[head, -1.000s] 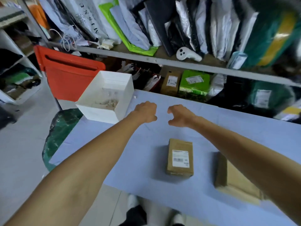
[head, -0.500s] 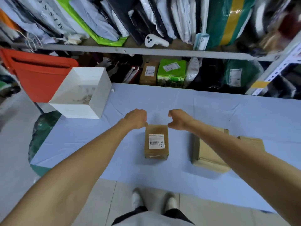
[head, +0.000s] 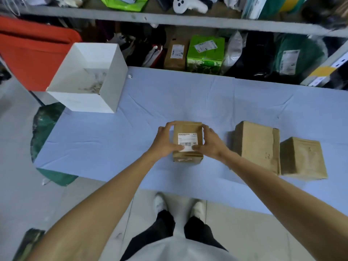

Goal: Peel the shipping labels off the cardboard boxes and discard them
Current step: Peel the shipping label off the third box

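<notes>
At the centre of the frame, a small brown cardboard box (head: 188, 142) sits on the pale blue worktop (head: 188, 98). The left hand (head: 165, 141) and right hand (head: 211, 142) clasp its sides, thumbs pressing its white shipping label (head: 187, 141). 2 plain cardboard boxes (head: 256, 146) stand at right; an open white box (head: 111, 81) sits upper left.

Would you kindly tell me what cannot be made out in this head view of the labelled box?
Head view: print on the shipping label is too small and blurred.
Its lower corners sit under the thumbs of the left hand and right hand gripping the labelled box; any peeling is hidden.
Larger plain box and smaller plain box: far and bottom faces turned away.
White bin: scraps inside are too blurred to identify.
</notes>
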`<state>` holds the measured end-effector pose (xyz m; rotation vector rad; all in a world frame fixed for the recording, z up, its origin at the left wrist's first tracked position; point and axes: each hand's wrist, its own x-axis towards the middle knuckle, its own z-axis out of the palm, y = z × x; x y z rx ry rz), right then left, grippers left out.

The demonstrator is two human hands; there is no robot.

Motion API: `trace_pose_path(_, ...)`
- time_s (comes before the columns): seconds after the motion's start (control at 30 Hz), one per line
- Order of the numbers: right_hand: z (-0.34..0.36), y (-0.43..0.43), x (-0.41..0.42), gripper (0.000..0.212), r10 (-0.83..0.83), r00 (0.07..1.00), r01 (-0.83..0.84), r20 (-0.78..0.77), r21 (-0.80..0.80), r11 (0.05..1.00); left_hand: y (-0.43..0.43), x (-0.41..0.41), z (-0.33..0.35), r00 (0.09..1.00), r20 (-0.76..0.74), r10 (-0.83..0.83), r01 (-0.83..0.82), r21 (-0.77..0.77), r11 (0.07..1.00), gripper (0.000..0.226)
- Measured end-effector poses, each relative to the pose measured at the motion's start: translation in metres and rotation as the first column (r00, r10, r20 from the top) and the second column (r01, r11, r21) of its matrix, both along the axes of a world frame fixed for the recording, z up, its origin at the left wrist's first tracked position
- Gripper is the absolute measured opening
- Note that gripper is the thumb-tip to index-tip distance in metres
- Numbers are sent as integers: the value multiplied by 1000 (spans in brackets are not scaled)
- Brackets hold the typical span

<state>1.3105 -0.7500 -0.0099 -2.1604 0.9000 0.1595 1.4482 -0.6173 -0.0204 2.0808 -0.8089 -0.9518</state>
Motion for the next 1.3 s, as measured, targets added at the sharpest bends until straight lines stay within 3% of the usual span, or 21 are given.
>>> trace_pose_path(0.13,-21,20,-6,91,-30,994,16,103,129,991,21,-11,-26,981,-181,75,-90,-80,993,80)
trace_pose_path(0.33,-43,19,-25,111,-95,994,82,60,192,978,30,-21,-34,932,-328,153,-198,-109,974,79)
trace_pose_path(0.4,-42,23,-27,112,-170,984,148,55,284,947,31,-22,-35,929,-333,161,-205,-101,973,79)
trace_pose_path(0.67,-40,30,-28,108,-206,973,159,102,348,924,34,-24,-36,980,-154,128,-138,-53,989,77)
trace_pose_path(1.3,-30,36,-35,102,-198,977,162,79,324,932,31,-28,-33,995,-61,76,-79,-43,996,73)
